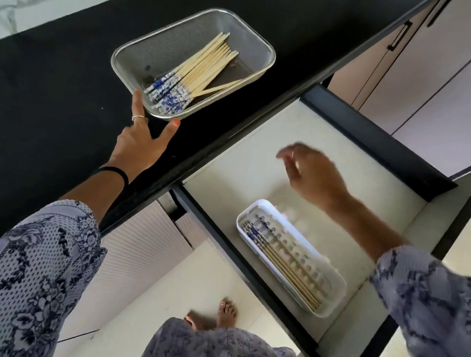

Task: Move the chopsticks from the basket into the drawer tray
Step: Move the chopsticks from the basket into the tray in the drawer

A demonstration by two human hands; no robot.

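Most chopsticks (201, 72) lay in the mesh basket (130, 54) on the black surface (38, 118), bundled, long axis running from the blue-patterned ends at the basket's near corner up and away to the plain tips at the far side. One stick lay skewed across the others toward the basket's right rim. A few chopsticks were already in the white tray (331, 284) inside the open drawer (339, 151), lying along the tray's length.

Left hand (142, 140): fingers straight and spread, index and thumb touching the basket's near corner, gripping nothing. Right hand (308, 171): over the drawer floor, between basket and tray, blurred; fingers loosely curled, nothing visible in them.

Judgement: a further pick from the basket comes next. The bundle lay up and left of the right hand, across the surface's front edge; the patterned ends were the nearer end. The left hand was closer to the bundle, but seemed set to steady the basket.

Room: open drawer floor between the surface edge and the tray. The basket rim and surface edge stood between the hand and the sticks.
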